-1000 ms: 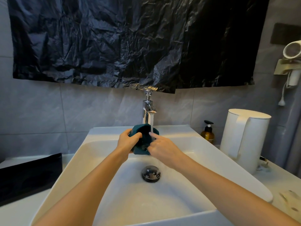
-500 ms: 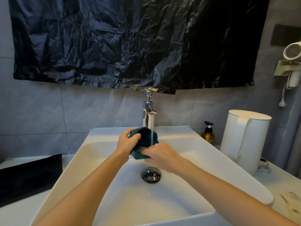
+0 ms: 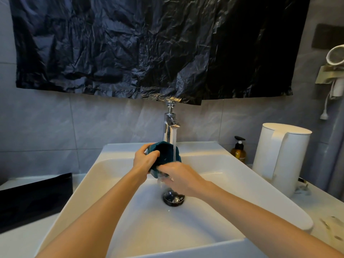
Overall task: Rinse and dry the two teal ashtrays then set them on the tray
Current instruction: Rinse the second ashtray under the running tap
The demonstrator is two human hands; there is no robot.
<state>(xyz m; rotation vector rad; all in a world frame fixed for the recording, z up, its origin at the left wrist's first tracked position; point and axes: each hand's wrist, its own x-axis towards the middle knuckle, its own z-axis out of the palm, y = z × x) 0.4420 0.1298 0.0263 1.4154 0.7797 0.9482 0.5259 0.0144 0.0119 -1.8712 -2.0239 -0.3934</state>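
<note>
A teal ashtray (image 3: pixel 166 154) is tilted on edge under the running stream from the chrome tap (image 3: pixel 170 127), over the white sink (image 3: pixel 214 183). My left hand (image 3: pixel 145 159) grips its left rim, thumb inside the bowl. My right hand (image 3: pixel 179 176) is at its lower edge, fingers curled under it with water running over them. Only one ashtray shows. A black tray (image 3: pixel 35 198) lies on the counter at the left.
The dark drain plug (image 3: pixel 173 198) sits in the basin below my hands. On the right counter stand a white kettle (image 3: pixel 279 157) and an amber pump bottle (image 3: pixel 238 151). Black plastic sheeting (image 3: pixel 149 47) covers the wall above, and a hair dryer (image 3: pixel 336 56) hangs at the far right.
My right hand slid from the ashtray's right side down to its lower edge. The ashtray stays under the stream in my left hand.
</note>
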